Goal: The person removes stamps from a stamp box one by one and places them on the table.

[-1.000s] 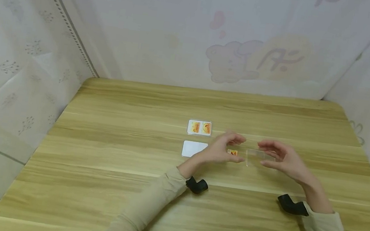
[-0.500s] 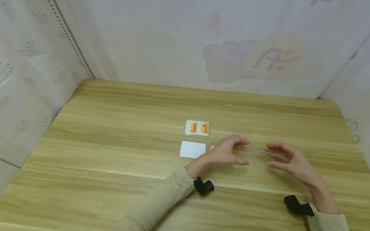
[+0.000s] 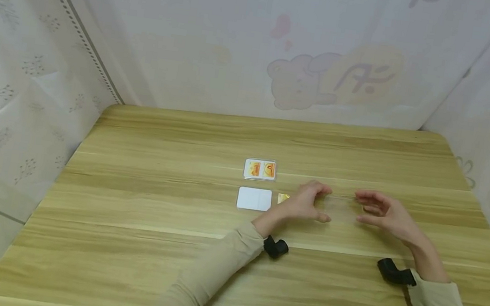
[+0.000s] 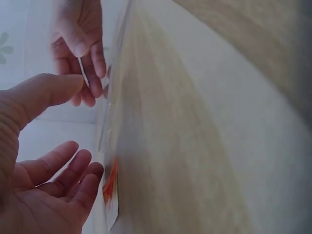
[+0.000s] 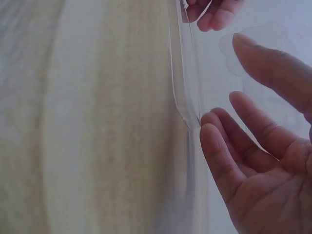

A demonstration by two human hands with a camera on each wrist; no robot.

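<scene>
My left hand (image 3: pixel 306 202) hovers just above the table, thumb and fingers spread apart with nothing between them. Beneath it lies a small orange-and-yellow printed card (image 3: pixel 283 198), mostly covered in the head view; its red-orange part shows below my left fingers in the left wrist view. A clear, flat plastic piece (image 3: pixel 341 208), hard to make out, lies between the hands. At its right end is my right hand (image 3: pixel 382 212), loosely curved, thumb apart from the fingers. In the right wrist view, my right fingertips (image 5: pixel 213 134) are close to the clear piece's corner; contact cannot be told.
A white card-like rectangle (image 3: pixel 254 199) lies left of my left hand. Behind it is a clear case (image 3: pixel 260 169) with two orange pictures. Black curved pieces (image 3: pixel 276 248) sit at both sleeve cuffs. The wooden table (image 3: pixel 151 181) meets a patterned curtain (image 3: pixel 202 53) at the back.
My left hand has slid a little to the right over the printed card, whose left part now shows beside it. My right hand has shifted slightly right. The view has turned slightly.
</scene>
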